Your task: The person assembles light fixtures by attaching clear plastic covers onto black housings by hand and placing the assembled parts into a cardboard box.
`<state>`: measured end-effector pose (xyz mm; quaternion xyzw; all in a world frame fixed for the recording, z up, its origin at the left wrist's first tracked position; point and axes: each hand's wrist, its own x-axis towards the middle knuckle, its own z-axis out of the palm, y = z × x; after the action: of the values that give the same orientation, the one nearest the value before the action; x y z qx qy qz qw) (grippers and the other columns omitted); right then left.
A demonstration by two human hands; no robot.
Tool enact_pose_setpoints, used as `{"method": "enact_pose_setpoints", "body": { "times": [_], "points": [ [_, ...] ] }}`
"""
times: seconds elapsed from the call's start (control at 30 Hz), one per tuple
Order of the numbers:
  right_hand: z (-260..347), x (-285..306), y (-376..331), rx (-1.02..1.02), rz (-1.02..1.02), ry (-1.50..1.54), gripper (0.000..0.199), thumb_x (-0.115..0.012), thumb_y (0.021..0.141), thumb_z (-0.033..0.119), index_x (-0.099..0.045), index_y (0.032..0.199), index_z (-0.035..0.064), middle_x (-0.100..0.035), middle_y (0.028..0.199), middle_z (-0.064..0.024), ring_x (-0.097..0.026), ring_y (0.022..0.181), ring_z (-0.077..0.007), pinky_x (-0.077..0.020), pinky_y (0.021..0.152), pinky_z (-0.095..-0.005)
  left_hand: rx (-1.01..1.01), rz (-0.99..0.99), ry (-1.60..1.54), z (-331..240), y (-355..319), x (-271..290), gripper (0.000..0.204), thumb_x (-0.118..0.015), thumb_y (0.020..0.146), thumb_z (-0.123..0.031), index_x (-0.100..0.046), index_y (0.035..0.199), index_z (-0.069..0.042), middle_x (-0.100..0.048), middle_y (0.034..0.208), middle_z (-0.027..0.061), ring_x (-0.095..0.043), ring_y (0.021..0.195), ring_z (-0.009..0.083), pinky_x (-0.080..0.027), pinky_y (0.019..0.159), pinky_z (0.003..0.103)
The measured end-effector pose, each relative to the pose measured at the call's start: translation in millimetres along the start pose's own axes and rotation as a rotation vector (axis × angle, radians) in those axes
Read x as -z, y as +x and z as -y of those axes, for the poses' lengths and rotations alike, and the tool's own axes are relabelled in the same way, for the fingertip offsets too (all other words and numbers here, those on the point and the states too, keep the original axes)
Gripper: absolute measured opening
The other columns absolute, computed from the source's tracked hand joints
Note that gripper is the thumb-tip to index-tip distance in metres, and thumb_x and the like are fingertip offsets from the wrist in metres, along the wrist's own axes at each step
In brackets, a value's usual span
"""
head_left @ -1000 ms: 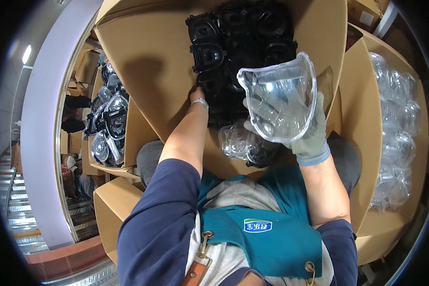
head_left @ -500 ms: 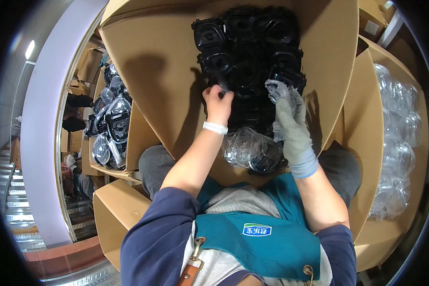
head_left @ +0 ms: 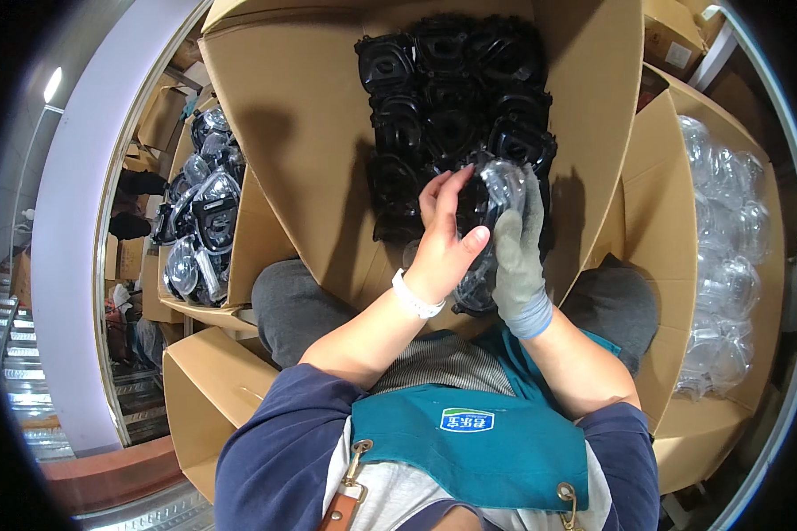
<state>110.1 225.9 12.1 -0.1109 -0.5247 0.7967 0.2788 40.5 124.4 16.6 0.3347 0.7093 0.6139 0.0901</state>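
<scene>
Between my two hands a clear, shiny plastic piece [head_left: 503,188] is held above stacked black parts; I cannot tell whether it is a wrap or a rigid cover. My bare left hand [head_left: 443,243], with a white band at the wrist, presses on its left side, thumb toward me. Along its right side lies my right hand [head_left: 518,265] in a grey glove, fingers nearly straight. Rows of black moulded plastic parts [head_left: 452,111] fill the middle of the open cardboard box [head_left: 314,133]. Beneath my hands sits another clear-covered black part [head_left: 475,292], partly hidden.
To the left, a carton holds black parts and clear bagged pieces [head_left: 212,212]. On the right another carton [head_left: 660,230] contains stacked clear domed pieces [head_left: 722,274]. An open carton [head_left: 212,380] stands by my left knee, near a pale upright post [head_left: 75,265] and metal rollers [head_left: 27,354].
My left hand has left the black parts and moved right to the clear piece. My gloved right hand has brought that piece slightly left and nearer to me.
</scene>
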Motion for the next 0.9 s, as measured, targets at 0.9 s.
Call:
{"method": "enact_pose_setpoints", "body": {
  "times": [0.9],
  "points": [
    [44, 5, 7, -0.069, 0.144, 0.077, 0.067, -0.062, 0.093, 0.022, -0.028, 0.148, 0.0063, -0.047, 0.134, -0.0095, -0.047, 0.119, -0.0174, -0.0373, 0.103, -0.0292, 0.226, 0.000, -0.291, -18, 7, 12, 0.085, -0.077, 0.073, -0.036, -0.032, 0.137, -0.005, -0.031, 0.135, 0.0108, -0.041, 0.123, 0.0297, -0.042, 0.099, 0.041]
  ]
}}
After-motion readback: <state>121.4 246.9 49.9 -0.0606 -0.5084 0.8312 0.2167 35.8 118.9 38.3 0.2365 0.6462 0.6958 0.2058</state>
